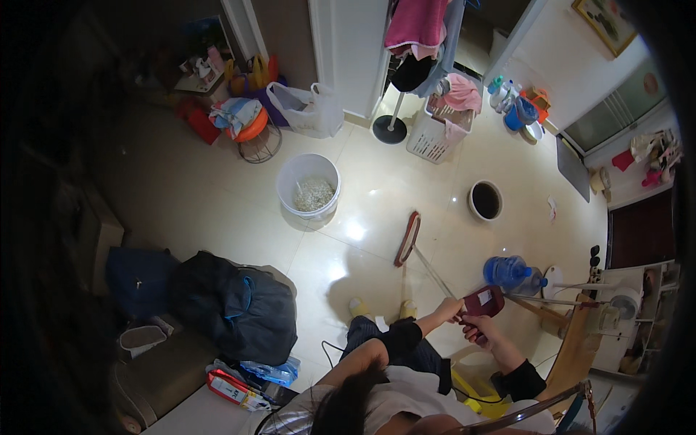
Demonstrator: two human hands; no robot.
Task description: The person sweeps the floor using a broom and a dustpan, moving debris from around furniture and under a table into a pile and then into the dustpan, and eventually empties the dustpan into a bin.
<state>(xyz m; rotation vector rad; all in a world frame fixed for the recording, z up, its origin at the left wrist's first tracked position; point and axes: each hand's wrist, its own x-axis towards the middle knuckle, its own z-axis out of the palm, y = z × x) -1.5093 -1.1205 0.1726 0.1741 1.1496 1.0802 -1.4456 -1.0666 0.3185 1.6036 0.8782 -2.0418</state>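
Note:
A pale pole (432,271) runs from my left hand (449,309) down to a red-brown, long oval broom or mop head (408,239) at the floor. My left hand is closed around the pole's upper part. Close beside it, my right hand (481,330) grips a dark red, flat paddle-shaped object (483,300) with a white label; its exact kind is unclear. Below my hands are my legs in dark trousers (361,334) and yellow slippers (359,308).
A white bucket (283,185) with pale contents and a white bowl (472,209) of dark liquid stand on the tiles. Blue water jugs (503,272) lie right. A black bag (239,310) is left; a laundry basket (429,138) and coat-stand base (390,129) stand ahead.

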